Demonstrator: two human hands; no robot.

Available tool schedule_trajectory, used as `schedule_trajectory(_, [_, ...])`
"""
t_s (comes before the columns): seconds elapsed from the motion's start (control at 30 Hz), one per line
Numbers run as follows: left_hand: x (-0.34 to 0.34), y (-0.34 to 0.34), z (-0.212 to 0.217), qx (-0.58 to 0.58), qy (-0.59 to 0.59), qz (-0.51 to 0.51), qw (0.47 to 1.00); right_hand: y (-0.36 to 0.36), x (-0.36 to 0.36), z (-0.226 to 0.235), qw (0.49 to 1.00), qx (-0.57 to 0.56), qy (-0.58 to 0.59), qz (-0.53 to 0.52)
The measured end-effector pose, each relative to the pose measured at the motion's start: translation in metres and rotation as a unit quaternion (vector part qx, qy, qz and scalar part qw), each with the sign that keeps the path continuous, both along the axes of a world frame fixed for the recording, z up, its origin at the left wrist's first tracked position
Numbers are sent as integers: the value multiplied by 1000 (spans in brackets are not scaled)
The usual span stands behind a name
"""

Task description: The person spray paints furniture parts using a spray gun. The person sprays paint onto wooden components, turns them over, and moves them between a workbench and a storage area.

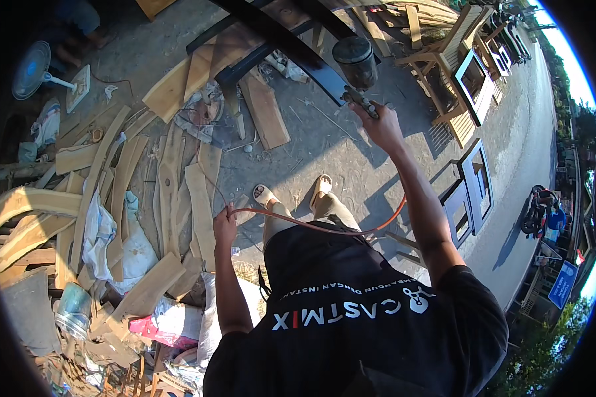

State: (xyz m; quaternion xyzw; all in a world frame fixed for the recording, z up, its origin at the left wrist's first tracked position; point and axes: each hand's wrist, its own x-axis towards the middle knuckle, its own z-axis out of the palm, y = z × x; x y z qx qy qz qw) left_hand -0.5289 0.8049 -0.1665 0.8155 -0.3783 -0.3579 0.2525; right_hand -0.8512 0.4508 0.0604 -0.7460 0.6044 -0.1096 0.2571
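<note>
My right hand (381,126) is wrapped round the handle of a spray gun (359,102), held out at arm's length. The gun's dark, paint-stained cup (355,63) is uppermost. Close by, a glossy black wooden piece (288,49) slants across the top, its lower end near the gun's front; whether they touch I cannot tell. An orange air hose (338,231) sags across my body from the right forearm to my left hand (225,226), whose fingers are closed on it. Beyond that hand the hose runs on towards the wood pieces.
Loose wooden boards (169,175) and scraps cover the ground at left, with white sacks (136,255) and a bucket (74,308). A fan (33,69) stands at far left. Wooden frames (467,99) line the roadside at right; a motorbike (538,212) stands across the road (520,145).
</note>
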Motion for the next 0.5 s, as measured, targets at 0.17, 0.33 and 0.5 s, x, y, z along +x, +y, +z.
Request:
schedule_trajectory(0.17, [-3,5,3,-68,-2,42,997,-55,76,3,999,7,9,41])
schedule_trajectory(0.33, [-10,32,-11,-17,54,82,995,-100,147,-7,993,-58,-10,105])
schedule_trajectory(0.5, [-7,40,-22,-29,72,114,990,-135,195,-11,991,-70,-22,113])
